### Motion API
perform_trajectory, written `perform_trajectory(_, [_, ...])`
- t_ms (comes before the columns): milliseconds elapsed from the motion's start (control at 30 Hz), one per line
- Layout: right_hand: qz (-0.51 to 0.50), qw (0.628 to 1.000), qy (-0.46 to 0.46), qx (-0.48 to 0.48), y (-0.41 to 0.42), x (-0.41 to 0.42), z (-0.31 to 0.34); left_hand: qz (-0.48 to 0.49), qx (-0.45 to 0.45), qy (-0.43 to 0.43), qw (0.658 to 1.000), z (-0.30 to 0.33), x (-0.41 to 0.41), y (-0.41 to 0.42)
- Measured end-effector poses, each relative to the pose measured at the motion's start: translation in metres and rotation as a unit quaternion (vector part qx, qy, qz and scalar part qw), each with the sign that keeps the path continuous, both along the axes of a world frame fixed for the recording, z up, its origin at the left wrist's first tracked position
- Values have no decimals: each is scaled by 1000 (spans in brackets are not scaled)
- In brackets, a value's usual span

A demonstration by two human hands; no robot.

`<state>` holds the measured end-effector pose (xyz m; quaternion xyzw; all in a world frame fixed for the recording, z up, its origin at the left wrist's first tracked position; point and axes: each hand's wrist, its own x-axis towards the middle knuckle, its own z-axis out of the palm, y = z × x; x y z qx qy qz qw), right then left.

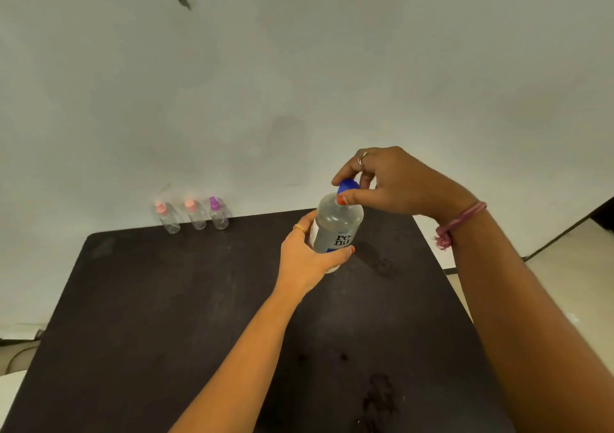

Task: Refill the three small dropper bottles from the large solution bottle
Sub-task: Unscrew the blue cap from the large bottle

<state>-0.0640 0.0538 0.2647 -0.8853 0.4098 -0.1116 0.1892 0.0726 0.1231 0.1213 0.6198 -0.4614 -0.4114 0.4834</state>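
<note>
From the head camera, the left hand [307,259] wraps around the lower body of the large solution bottle [337,226], whose label reads "re-nu". The right hand [392,183] pinches its blue cap [348,186] with thumb and fingertips. Three small dropper bottles stand at the black table's [166,316] far edge: two pink-capped [167,218] [195,214], one purple-capped [218,213].

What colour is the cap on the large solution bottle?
Blue. The cap shows in the head view, pinched by the right hand.
</note>
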Motion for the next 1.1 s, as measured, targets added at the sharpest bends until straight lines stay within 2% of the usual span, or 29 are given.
perform_trajectory(133, [31,999,22,25,23,9,18,-3,-11,2,1000,10,16,25])
perform_trajectory(333, [-49,997,43,-36,53,32,28,9,-11,8,1000,21,31,56])
perform_trajectory(500, [22,998,57,-8,72,38,38,11,-13,19,1000,25,37,75])
perform_trajectory(600, [-9,999,40,13,80,43,37,12,-16,24,1000,26,38,83])
perform_trajectory(667, [-32,998,54,-14,85,47,34,11,-20,28,999,27,40,88])
perform_trajectory(767, [-11,997,64,-36,90,48,35,7,-23,27,999,28,41,91])
perform_trajectory(900, [21,998,52,0,94,46,38,8,-7,25,1000,29,39,94])
perform_trajectory(1033, [-37,998,59,-10,95,46,34,8,-7,30,999,28,36,95])
perform_trajectory(1100, [-33,996,77,-31,95,45,32,5,-13,35,999,28,35,95])
